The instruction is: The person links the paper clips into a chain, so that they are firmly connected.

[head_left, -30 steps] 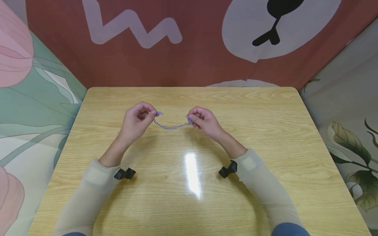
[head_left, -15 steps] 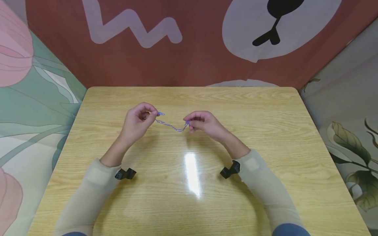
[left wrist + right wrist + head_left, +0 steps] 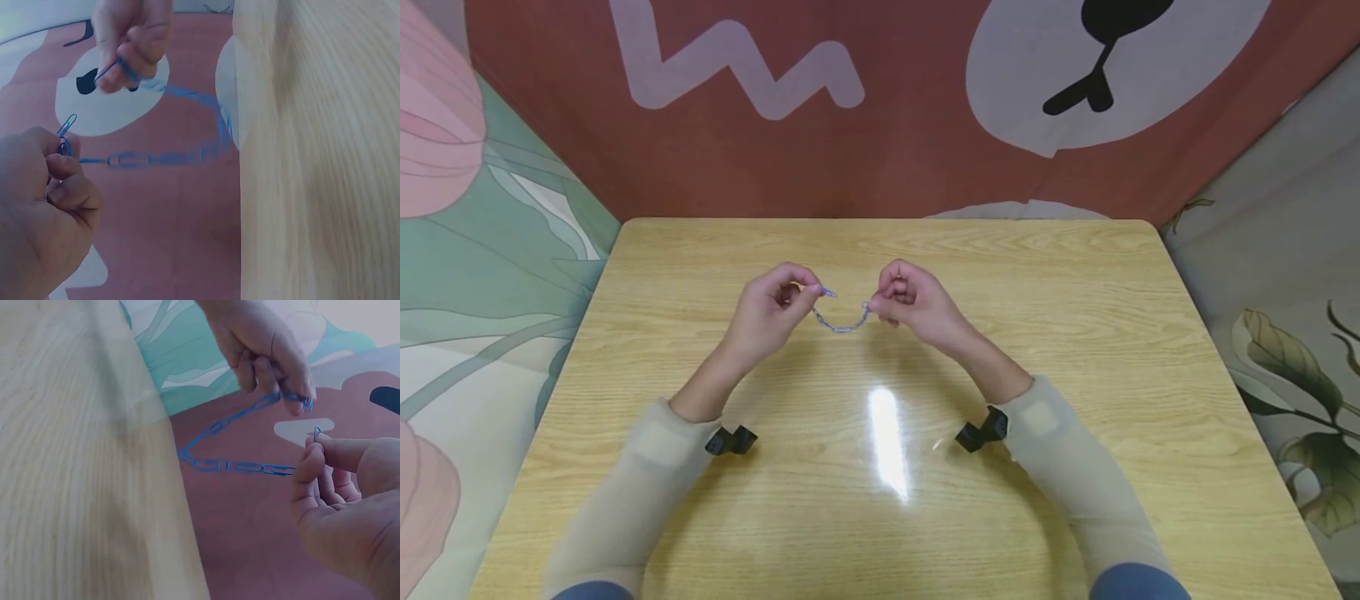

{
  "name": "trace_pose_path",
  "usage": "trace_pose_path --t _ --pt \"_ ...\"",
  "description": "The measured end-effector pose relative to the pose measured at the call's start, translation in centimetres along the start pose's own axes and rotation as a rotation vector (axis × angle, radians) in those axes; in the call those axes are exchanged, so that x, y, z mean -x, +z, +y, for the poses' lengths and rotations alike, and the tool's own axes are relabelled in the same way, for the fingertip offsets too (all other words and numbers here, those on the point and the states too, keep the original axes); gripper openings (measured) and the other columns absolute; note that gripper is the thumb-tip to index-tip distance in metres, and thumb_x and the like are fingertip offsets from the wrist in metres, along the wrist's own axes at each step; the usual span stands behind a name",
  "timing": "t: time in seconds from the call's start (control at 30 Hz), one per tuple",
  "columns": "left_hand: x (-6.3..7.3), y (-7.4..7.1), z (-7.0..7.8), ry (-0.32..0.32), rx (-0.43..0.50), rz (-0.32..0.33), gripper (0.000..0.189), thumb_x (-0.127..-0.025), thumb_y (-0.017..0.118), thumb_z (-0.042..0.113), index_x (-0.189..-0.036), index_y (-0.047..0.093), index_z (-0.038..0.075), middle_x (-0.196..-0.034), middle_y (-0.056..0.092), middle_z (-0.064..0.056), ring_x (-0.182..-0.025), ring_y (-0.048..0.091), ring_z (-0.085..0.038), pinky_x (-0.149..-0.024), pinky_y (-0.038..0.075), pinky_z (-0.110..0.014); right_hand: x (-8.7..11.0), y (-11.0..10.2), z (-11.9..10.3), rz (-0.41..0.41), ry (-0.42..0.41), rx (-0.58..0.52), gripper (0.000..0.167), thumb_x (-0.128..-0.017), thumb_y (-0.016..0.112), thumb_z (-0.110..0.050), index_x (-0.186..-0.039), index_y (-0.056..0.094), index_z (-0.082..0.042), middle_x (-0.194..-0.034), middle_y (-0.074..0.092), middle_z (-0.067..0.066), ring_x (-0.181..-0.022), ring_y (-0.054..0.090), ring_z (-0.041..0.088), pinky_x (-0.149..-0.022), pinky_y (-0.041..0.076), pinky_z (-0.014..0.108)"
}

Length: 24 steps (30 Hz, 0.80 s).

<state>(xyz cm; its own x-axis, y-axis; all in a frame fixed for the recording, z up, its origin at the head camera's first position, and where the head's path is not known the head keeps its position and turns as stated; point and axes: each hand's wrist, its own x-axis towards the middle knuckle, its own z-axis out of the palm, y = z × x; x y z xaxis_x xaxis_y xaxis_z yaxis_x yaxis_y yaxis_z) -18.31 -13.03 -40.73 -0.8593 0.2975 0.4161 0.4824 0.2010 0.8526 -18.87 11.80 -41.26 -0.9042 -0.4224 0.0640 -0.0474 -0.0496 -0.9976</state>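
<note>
A chain of linked blue paper clips [image 3: 842, 329] hangs in a U between the two hands, over the table. My left hand [image 3: 775, 307] pinches one end between thumb and forefinger; a paper clip [image 3: 67, 124] sticks out past those fingertips. The other end is pinched by my right hand [image 3: 921, 307], where a small wire loop [image 3: 317, 433] pokes up above the thumb and forefinger. In the left wrist view the chain [image 3: 181, 157] is blurred. Both hands are at nearly the same height, a short gap apart.
The wood-grain table [image 3: 820, 525] reaches back to a red printed cloth [image 3: 895, 167]. Patterned cloths [image 3: 497, 250] hang at both sides. A bright light reflection [image 3: 889, 446] lies on the tabletop. A black wrist camera [image 3: 732, 440] sits on the left sleeve, another [image 3: 982, 428] on the right.
My left hand has moved right, toward the right hand, narrowing the gap. The right hand has shifted its fingers on the chain's end, and the chain now sags in a deeper curve.
</note>
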Motion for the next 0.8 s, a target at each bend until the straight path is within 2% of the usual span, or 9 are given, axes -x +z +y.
trace_pose_path --t 0.2,0.33,0.53,0.8 --pt "-0.2 1.3 0.2 -0.012 -0.024 -0.050 0.004 -0.098 0.065 -0.002 -0.100 0.066 -0.004 -0.074 0.055 -0.007 -0.054 0.037 -0.009 -0.046 0.029 -0.020 -0.4 0.4 -1.1 -0.015 -0.009 0.001 0.012 -0.097 0.061 0.007 -0.099 0.051 0.000 -0.086 0.061 0.008 -0.072 0.058 0.021 -0.063 0.051 0.027" --pt "-0.3 1.8 0.3 -0.005 -0.047 -0.053 0.004 -0.098 0.064 -0.002 -0.101 0.067 -0.004 -0.074 0.055 -0.007 -0.054 0.038 -0.010 -0.047 0.030 -0.020 -0.4 0.5 -1.6 -0.022 0.011 0.025 0.012 -0.097 0.062 0.006 -0.098 0.052 -0.001 -0.084 0.060 0.010 -0.072 0.058 0.021 -0.063 0.051 0.029" --pt "-0.3 2.1 0.5 0.035 -0.095 -0.079 0.004 -0.099 0.065 0.001 -0.100 0.067 -0.001 -0.074 0.055 -0.005 -0.057 0.042 -0.013 -0.049 0.033 -0.021 -0.5 0.6 -2.2 -0.017 0.046 0.024 0.013 -0.097 0.062 0.005 -0.097 0.051 -0.001 -0.082 0.058 0.010 -0.072 0.057 0.025 -0.062 0.051 0.030" --pt "-0.3 2.2 0.6 0.062 -0.143 -0.113 0.005 -0.100 0.064 0.004 -0.100 0.067 0.000 -0.075 0.055 -0.004 -0.057 0.043 -0.013 -0.051 0.035 -0.022 -0.5 0.8 -2.5 -0.043 0.082 0.015 0.012 -0.096 0.060 0.006 -0.098 0.050 -0.001 -0.079 0.058 0.010 -0.069 0.056 0.019 -0.062 0.050 0.029"
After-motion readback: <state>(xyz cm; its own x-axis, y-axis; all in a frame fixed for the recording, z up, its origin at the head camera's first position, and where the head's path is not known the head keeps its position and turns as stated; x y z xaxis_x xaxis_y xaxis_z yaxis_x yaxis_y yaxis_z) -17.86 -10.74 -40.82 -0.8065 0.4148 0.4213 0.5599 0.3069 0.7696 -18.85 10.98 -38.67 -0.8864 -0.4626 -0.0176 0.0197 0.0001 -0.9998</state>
